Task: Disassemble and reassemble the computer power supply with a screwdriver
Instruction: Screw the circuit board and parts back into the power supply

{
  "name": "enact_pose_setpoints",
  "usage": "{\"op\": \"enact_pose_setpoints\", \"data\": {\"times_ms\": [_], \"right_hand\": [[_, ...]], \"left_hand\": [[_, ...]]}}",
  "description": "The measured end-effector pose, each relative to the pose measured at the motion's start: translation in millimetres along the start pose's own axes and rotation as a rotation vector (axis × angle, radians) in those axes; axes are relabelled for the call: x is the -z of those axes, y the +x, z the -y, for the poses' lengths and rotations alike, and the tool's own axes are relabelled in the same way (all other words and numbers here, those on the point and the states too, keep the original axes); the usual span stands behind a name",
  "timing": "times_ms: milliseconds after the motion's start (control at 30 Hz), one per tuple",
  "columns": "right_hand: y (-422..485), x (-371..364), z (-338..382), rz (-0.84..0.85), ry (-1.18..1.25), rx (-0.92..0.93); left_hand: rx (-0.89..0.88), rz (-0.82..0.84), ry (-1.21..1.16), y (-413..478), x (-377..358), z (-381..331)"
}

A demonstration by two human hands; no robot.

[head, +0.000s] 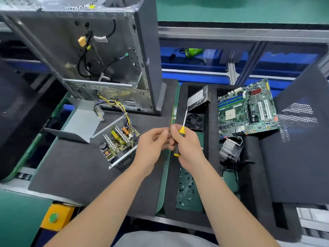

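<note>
Computer case (99, 56) upright at back left of bench (21, 211). Open power supply (117, 141) before it, detached cover (80, 122) just left. Left hand (151, 145), right hand (188, 148) meet right of power supply; screwdriver (181, 130) in right hand. Tray (211, 132) on right: hard drive (197, 98) at back, fan (195, 120) before it, screws (187, 189) nearest; motherboard (247, 107) further right, heatsink (230, 150) before it.

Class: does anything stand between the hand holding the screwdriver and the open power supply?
Only the person's own left hand, raised beside the right hand that grips the screwdriver. The open power supply lies just left of it, and no object shows on the foam mat between them.
</note>
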State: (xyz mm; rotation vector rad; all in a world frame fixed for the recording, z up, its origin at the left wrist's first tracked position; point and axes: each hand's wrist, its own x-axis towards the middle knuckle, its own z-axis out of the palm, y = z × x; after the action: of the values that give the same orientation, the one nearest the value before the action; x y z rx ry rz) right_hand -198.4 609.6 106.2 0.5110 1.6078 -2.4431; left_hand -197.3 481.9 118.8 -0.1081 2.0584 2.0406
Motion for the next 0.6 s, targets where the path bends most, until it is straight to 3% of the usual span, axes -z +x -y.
{"op": "enact_pose_setpoints", "data": {"times_ms": [233,467,600], "right_hand": [[-20,-67,-12,0.085,-0.09,0.113],[-26,-121,-30,0.123,-0.134,0.158],[-27,-144,-41,0.103,-0.381,0.207]], "left_hand": [[0.278,0.064,-0.383,-32,64,-29],[0.207,0.038,-0.448,-34,127,-26],[0.232,-0.045,-0.587,-27,152,-17]]}}
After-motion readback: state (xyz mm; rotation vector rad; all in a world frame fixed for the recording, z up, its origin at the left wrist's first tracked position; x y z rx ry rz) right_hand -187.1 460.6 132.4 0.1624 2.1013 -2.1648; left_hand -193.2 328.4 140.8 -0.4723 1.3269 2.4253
